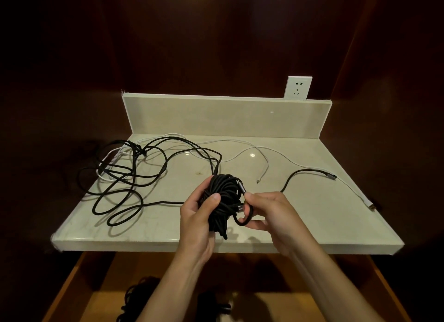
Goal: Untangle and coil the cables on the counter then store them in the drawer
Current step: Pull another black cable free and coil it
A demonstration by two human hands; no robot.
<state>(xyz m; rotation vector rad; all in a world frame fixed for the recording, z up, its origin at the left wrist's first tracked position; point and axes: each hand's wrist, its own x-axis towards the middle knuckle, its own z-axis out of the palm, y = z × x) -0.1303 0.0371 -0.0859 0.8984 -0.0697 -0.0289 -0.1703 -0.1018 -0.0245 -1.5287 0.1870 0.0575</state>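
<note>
Coil of black cable held above front edge of counter, at centre. Left hand wrapped round coil from left side, thumb across front of bundle, fingers curled behind; forearm rising from bottom centre of view. Right hand just right of coil, thumb and forefinger pinching a short black loop near a metal plug end, other fingers loosely curled beneath; right forearm coming in from bottom right.

Loose black cable sprawled in big tangled loops over left part of counter, some loops hanging past left edge, one strand running up to coil. White cable threaded through that tangle at back left, trailing across rear of counter twd right. 2nd black lead w/ metal plug lying at right, well apart from tangle, beside more white cable running to right edge.

Drawer pulled open below counter, wooden sides lit; dark cable bundles lying inside at bottom, partly hidden by forearms, detail too dim to tell. White wall socket above backsplash, right of centre.
</note>
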